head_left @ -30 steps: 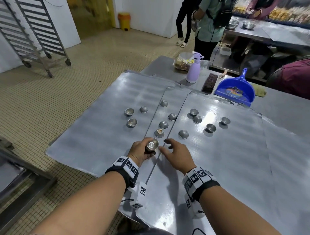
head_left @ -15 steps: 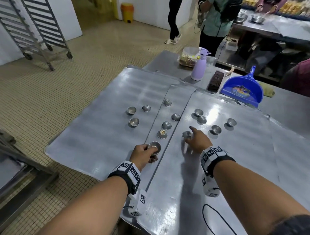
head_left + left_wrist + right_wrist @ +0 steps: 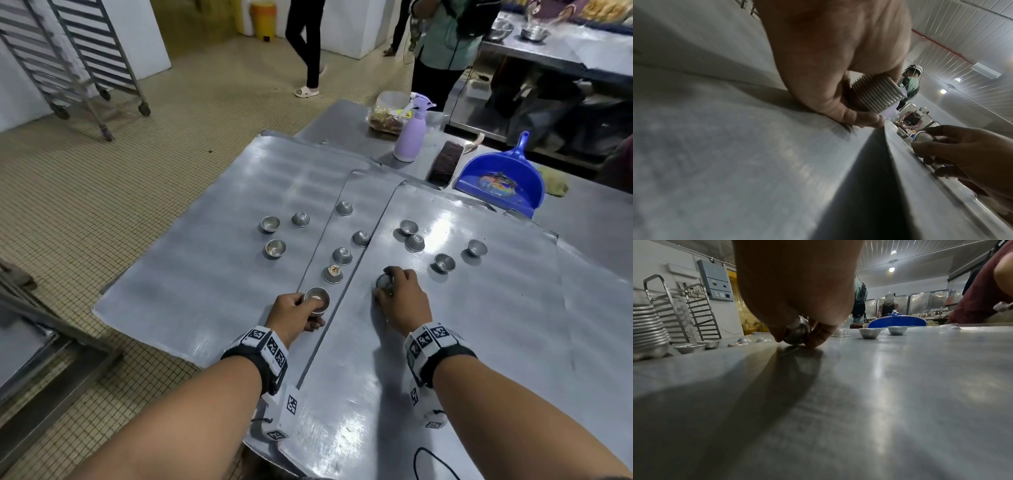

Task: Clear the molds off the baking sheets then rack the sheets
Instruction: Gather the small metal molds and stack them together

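Note:
Three overlapping metal baking sheets (image 3: 212, 284) cover the table, with several small metal molds (image 3: 342, 255) scattered on them. My left hand (image 3: 298, 313) grips a nested stack of molds (image 3: 317, 299), its ribbed side showing in the left wrist view (image 3: 877, 95), low over the middle sheet's near end. My right hand (image 3: 400, 298) pinches a single mold (image 3: 383, 281) on the right sheet (image 3: 479, 342); the right wrist view shows that mold (image 3: 797, 332) tipped on its side between thumb and fingers, touching the sheet.
A blue dustpan (image 3: 500, 181), a brush (image 3: 445, 164), a lilac spray bottle (image 3: 409, 137) and a bag of food (image 3: 387, 114) sit at the table's far end. Two wheeled sheet racks (image 3: 85, 65) stand on the tiled floor at far left. People stand beyond the table.
My right hand reached forward from beside the left hand to the nearest mold on the right sheet and closed on it. The left hand stayed put with its stack.

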### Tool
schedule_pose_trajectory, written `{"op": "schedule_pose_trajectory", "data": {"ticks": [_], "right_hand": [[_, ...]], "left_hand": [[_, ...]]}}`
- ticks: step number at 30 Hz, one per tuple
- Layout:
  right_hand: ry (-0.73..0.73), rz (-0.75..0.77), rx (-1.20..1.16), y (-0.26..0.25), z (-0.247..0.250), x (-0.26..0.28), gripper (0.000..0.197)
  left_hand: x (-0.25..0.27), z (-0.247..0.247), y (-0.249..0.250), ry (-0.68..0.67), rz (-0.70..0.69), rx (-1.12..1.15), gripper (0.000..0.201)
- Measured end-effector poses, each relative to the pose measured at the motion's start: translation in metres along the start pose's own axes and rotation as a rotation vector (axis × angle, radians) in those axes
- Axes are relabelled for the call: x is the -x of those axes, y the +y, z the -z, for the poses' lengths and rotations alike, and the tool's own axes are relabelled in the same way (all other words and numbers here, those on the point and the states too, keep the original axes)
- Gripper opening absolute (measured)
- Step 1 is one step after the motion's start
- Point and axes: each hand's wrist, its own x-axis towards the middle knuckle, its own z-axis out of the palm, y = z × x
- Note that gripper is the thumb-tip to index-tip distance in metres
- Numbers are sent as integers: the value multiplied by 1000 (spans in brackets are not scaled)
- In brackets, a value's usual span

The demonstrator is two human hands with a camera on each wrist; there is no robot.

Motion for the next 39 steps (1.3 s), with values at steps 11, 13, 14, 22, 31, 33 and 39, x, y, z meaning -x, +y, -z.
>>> {"op": "schedule_pose_trajectory", "data": {"ticks": [11,13,14,22,31,33,39], "right_hand": [[-18,60,-61,9,-1,34,33],[-28,60,-66,12,1,38,45],[-35,52,-63,13,2,39,53],[-19,82,-26,2,6,55,43],[-10,275,-283,-53,1,67,50],[-30,302,-292,-62,-3,67,51],[-61,325,-234,-85,-18,69,51]], "left_hand": [[3,0,2,0,-13,-27,22],[4,0,2,-1,-17,-37,19],[4,-1,2,-3,-19,-41,18],[8,-6,7,18,-20,-68,13],[17,-5,18,16,-28,20,10],[21,-2,23,24,-29,110,11],[27,0,33,-20,57,304,36]]}}
